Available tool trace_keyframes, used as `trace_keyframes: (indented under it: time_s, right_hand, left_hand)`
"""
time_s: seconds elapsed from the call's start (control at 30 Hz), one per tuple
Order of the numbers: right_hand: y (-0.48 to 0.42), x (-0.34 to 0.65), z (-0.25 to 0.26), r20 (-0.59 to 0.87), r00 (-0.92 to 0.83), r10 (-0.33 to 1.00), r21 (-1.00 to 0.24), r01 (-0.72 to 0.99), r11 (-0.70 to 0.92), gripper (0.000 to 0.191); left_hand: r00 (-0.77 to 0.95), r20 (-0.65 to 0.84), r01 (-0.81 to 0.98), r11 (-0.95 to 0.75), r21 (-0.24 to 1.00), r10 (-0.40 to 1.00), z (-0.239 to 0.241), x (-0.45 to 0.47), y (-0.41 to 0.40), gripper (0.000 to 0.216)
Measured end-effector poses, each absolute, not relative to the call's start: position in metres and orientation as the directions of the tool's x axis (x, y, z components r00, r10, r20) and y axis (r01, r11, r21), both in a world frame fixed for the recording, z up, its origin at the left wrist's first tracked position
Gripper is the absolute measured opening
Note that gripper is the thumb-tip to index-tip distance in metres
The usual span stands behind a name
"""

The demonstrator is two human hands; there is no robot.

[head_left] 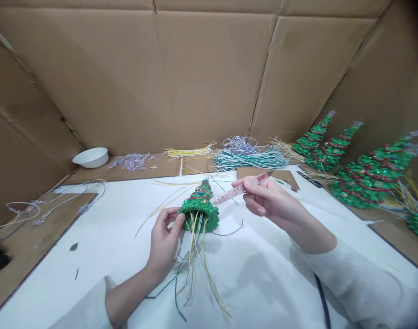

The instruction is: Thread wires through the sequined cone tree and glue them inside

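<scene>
A small green tinsel Christmas tree [200, 201] with red garland and tiny baubles lies tilted over the white table, its hollow base facing me. Yellow and white wires [198, 246] trail out of that base toward me. My left hand [166, 237] grips the base rim at its left, thumb on the near side. Pinched in my right hand [264, 196] is a slim clear tube [231, 193] with pale pinkish contents and a red patch near its upper end. Its lower tip is close to the tree's right side; whether they touch I cannot tell.
Finished-looking trees [363, 176] with silver stars stand at the right. Along the back lie green and white wires [250, 159], yellow wires [190, 151], clear plastic pieces [133, 161] and a white bowl [91, 157]. Cardboard walls [209, 77] enclose the table [109, 228].
</scene>
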State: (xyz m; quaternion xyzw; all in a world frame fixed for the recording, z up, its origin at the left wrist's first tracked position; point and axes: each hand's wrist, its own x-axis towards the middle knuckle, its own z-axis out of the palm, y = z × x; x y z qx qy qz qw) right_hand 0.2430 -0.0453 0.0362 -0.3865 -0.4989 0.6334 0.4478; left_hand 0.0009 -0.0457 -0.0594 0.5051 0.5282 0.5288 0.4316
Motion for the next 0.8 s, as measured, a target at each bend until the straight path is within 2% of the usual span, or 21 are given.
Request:
trace_keyframes:
  time_s: [0.27, 0.33, 0.43, 0.53, 0.67, 0.8]
  right_hand:
    - [-0.042, 0.241, 0.028, -0.021, -0.33, 0.944, -0.986, -0.149, -0.074, 0.029]
    - [-0.042, 0.242, 0.028, -0.017, -0.326, 0.945, -0.987, -0.143, -0.067, 0.028]
    - [-0.045, 0.242, 0.031, -0.018, -0.334, 0.942, -0.988, -0.14, -0.068, 0.028]
    - [-0.049, 0.241, 0.035, -0.012, -0.342, 0.94, -0.99, -0.129, -0.06, 0.028]
    - [-0.053, 0.24, 0.038, 0.003, -0.359, 0.933, -0.993, -0.109, -0.038, 0.029]
    - [-0.054, 0.24, 0.038, 0.036, -0.354, 0.934, -0.994, -0.109, -0.003, 0.029]
  left_hand:
    - [-0.114, 0.099, 0.118, -0.086, 0.989, 0.989, -0.061, 0.0, -0.046, 0.027]
    - [-0.158, 0.181, 0.195, -0.149, 0.969, 0.971, -0.057, -0.002, -0.047, 0.029]
    - [-0.185, 0.453, 0.369, -0.365, 0.854, 0.872, -0.039, -0.006, -0.051, 0.027]
    - [0.017, 0.633, 0.481, -0.561, 0.674, 0.774, -0.009, -0.006, -0.058, 0.015]
    - [0.202, 0.651, 0.528, -0.641, 0.557, 0.732, 0.024, 0.004, -0.066, 0.026]
    - [0.288, 0.651, 0.568, -0.672, 0.474, 0.703, 0.037, 0.015, -0.066, 0.025]
